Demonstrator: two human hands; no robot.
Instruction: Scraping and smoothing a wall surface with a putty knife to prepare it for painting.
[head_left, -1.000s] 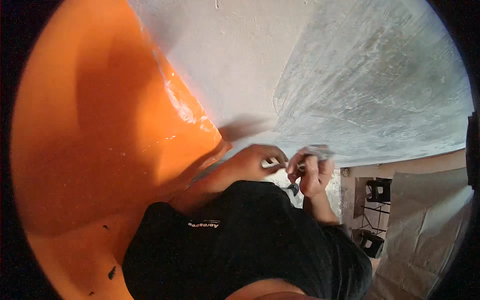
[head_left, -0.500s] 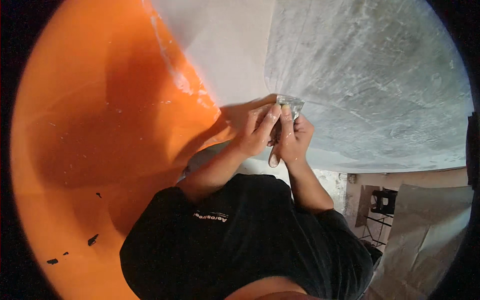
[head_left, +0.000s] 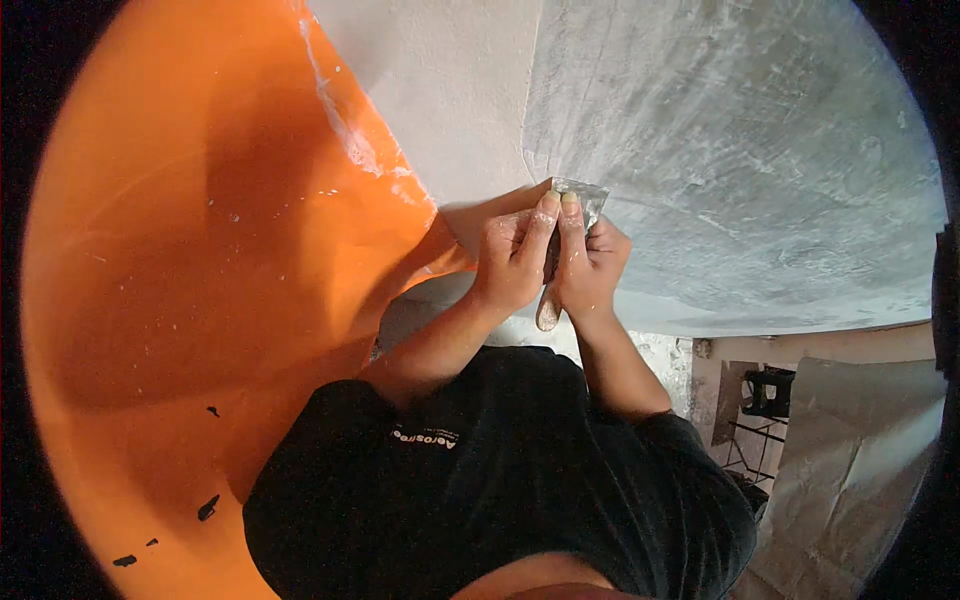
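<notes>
Both of my hands grip one putty knife point(head_left: 549, 309), its handle smeared with white and pointing down toward me. My left hand point(head_left: 513, 257) is closed on its left side, and my right hand point(head_left: 589, 268) on its right. The two thumbs lie side by side on the flat metal blade, tips near its upper edge. That edge meets the pale plastered surface, at the border with a rougher grey patch point(head_left: 720, 140). White specks dot my fingers and thumbs. The rest of the blade and handle is partly covered by my hands.
An orange surface point(head_left: 150, 240) with white smears along its edge spreads on the left, and a smooth pale strip point(head_left: 440, 90) separates it from the grey area. At lower right hangs a creased grey-brown sheet point(head_left: 860, 450), beside a black object on a thin-legged stand point(head_left: 768, 395).
My hands and the putty knife sit slightly higher in the picture, the blade a little further up along the surface. The grip is the same, and the view has shifted slightly.
</notes>
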